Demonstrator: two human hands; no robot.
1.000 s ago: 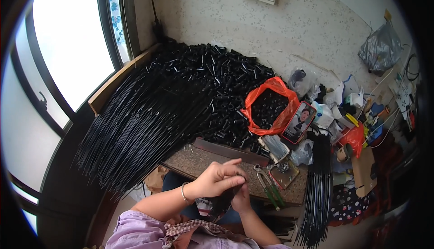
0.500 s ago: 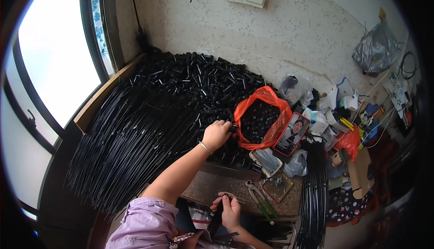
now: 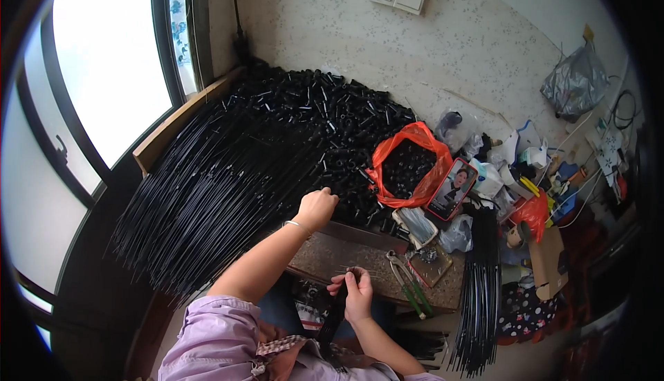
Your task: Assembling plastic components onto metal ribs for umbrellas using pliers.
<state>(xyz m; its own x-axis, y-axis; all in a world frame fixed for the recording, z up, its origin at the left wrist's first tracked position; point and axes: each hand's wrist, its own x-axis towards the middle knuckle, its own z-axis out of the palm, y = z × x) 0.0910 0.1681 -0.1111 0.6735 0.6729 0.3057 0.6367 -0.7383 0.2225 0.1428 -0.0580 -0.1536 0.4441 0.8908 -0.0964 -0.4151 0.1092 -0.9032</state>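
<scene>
My left hand is closed, knuckles up, over the near side of a heap of short black tubular pieces. Whatever its fingers hold, if anything, is hidden beneath them. Lower down, close to my body, my right hand pinches a bunch of thin black strands. Fine wire-like ends stick out sideways past its fingertips. To the left of my left hand spreads a broad layer of long thin black rods. An open red plastic bag with small dark pieces inside stands to its right.
Green-handled pincers lie on the bench's front edge, beside a small tray. A phone leans against the red bag. More black rods hang over the right edge. A wooden board borders the heap at left.
My left hand has drawn back from beside the red bag, toward me and a little left. My right hand keeps its hold on the strands. The whole view has shifted slightly.
</scene>
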